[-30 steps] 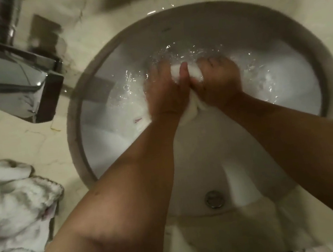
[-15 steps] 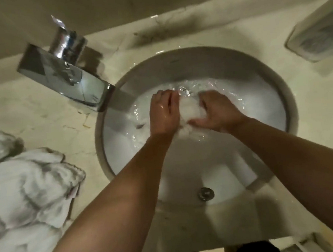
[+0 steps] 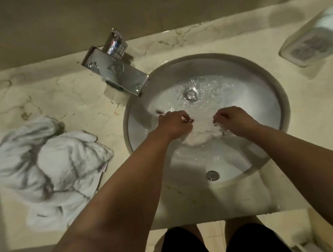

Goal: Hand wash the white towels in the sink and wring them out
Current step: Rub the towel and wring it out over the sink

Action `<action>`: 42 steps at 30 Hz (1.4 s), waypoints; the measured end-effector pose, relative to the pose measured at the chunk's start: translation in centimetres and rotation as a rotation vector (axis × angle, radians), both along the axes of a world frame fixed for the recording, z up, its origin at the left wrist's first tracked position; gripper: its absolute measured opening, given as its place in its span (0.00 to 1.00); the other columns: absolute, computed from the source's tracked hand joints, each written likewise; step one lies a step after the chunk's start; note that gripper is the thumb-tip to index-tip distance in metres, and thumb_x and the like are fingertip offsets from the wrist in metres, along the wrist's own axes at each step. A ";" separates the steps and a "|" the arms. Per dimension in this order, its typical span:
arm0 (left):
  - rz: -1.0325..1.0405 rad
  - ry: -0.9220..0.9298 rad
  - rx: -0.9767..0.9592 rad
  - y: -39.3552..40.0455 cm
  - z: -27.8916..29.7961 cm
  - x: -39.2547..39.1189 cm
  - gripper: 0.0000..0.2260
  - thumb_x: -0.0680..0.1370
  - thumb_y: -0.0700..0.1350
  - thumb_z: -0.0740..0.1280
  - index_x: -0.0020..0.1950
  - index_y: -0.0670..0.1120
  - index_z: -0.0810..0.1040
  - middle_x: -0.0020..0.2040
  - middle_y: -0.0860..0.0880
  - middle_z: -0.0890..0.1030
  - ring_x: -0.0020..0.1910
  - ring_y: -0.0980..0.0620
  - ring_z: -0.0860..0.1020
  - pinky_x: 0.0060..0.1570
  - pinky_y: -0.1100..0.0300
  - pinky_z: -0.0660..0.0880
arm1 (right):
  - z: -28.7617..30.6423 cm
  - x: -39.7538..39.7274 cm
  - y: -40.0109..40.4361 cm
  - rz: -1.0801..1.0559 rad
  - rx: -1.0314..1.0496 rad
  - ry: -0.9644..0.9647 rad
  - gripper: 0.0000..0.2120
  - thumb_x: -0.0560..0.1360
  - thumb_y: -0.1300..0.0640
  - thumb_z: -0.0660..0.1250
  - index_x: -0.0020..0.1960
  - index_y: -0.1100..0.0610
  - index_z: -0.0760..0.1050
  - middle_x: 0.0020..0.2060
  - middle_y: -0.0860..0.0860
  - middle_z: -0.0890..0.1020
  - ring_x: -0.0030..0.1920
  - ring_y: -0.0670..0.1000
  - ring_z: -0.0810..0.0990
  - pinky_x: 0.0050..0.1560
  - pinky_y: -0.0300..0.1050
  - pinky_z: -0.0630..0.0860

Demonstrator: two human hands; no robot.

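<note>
Both hands are down in the sink (image 3: pixel 267 87) working one white towel (image 3: pixel 200 132). The left hand (image 3: pixel 174 124) has its fingers curled tight on the towel's left edge, and the right hand (image 3: pixel 235 119) is doing the same on the other edge, so the wet cloth bunches up in the water between them, sagging a bit toward the wrists. Just past the knuckles there's rippling water and the drain (image 3: pixel 191 94). The chrome tap (image 3: pixel 115 69) sits up and off to the left of the left hand, spout hanging over the rim. Well out to the left of the left forearm, more towels (image 3: pixel 47 167) are heaped on the marble counter (image 3: pixel 56 91). Far off past the right hand there's a white box (image 3: pixel 314 44) with a roll of paper on it.
</note>
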State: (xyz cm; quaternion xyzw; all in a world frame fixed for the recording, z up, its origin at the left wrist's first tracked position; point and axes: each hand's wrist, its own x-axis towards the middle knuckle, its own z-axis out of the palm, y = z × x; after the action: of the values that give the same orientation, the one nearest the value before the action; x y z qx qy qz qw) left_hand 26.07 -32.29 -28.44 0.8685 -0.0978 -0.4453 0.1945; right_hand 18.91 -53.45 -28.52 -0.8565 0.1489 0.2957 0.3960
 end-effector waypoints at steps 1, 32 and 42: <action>0.009 0.017 -0.033 0.4 0.1 -0.5 0.14 0.76 0.49 0.69 0.62 0.53 0.77 0.60 0.49 0.81 0.62 0.46 0.76 0.68 0.50 0.67 | 0.2 -0.1 0.2 0.013 -0.029 0.010 0.11 0.82 0.58 0.62 0.46 0.58 0.80 0.43 0.53 0.84 0.40 0.49 0.78 0.41 0.43 0.68; -0.144 -0.273 -0.288 2.9 20.5 0.7 0.09 0.83 0.50 0.63 0.43 0.52 0.73 0.40 0.51 0.75 0.41 0.50 0.75 0.42 0.55 0.68 | 28.0 1.9 3.7 -0.203 0.204 -0.280 0.12 0.79 0.51 0.69 0.39 0.56 0.82 0.30 0.48 0.82 0.28 0.43 0.78 0.30 0.35 0.73; 0.033 -0.400 -0.405 3.4 27.3 2.5 0.07 0.81 0.51 0.68 0.45 0.51 0.75 0.41 0.54 0.79 0.41 0.54 0.76 0.38 0.58 0.68 | 31.7 3.6 -0.5 0.053 0.046 -0.337 0.09 0.76 0.54 0.73 0.46 0.60 0.84 0.39 0.51 0.82 0.38 0.44 0.78 0.33 0.28 0.70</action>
State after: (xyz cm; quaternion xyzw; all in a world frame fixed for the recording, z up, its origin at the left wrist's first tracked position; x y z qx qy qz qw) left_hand 28.59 -28.94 -1.09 0.8839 -0.2073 -0.2335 0.3482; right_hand 22.55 -53.95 3.15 -0.8883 0.0508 0.1618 0.4269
